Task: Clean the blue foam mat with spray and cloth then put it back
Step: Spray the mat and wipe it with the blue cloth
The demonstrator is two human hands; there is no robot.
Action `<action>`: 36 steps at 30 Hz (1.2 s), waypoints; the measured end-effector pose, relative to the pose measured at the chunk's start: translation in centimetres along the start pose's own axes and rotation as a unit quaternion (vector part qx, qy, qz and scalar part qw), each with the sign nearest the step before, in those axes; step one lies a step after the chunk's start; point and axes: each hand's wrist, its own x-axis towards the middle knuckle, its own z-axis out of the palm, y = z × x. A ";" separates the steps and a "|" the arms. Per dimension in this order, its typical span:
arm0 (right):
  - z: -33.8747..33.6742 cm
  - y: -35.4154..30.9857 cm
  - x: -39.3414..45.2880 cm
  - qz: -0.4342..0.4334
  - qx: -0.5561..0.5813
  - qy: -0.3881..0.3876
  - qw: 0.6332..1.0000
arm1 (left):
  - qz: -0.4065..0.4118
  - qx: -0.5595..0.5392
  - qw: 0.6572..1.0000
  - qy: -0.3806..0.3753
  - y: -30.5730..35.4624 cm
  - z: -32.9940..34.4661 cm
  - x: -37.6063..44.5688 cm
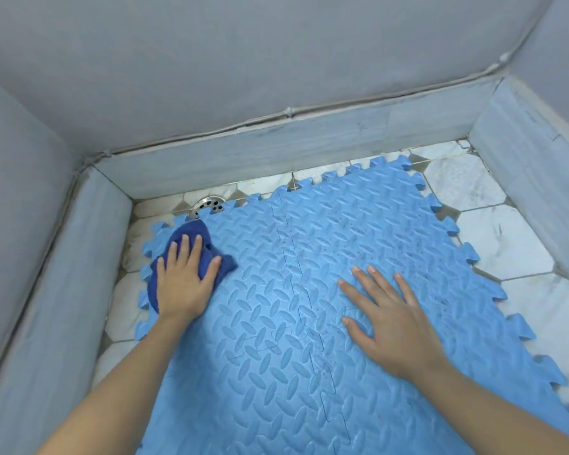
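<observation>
The light blue foam mat (276, 323), made of interlocking tiles with jagged edges, lies flat on the white tiled floor and fills most of the view. My left hand (183, 280) presses flat on a dark blue cloth (194, 234) at the mat's far left corner. My right hand (391, 326) rests palm down on the mat's middle right, fingers spread, holding nothing. Small dark specks dot the mat near the seam and on its right half. No spray bottle is visible.
A round metal floor drain (209, 205) sits just beyond the mat's far left corner, partly covered by it. Low pale skirting (293, 149) and grey walls enclose the floor on three sides. Bare floor tiles (500, 231) show to the right.
</observation>
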 end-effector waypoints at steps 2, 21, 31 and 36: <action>0.3 0.1 0.1 0.006 -0.009 0.012 1.000 | -0.075 -0.008 0.997 -0.018 0.7 0.0 2.3; -1.0 5.8 -2.7 0.043 -0.003 0.079 0.996 | 0.054 -0.009 0.998 -0.031 8.5 0.4 -0.2; -1.0 5.7 -2.6 0.186 -0.054 0.105 0.975 | 0.404 -0.047 0.907 -0.108 19.4 0.6 -3.4; -1.0 5.7 -2.4 0.192 -0.059 0.108 0.974 | 0.166 -0.017 0.986 -0.030 18.4 1.3 6.4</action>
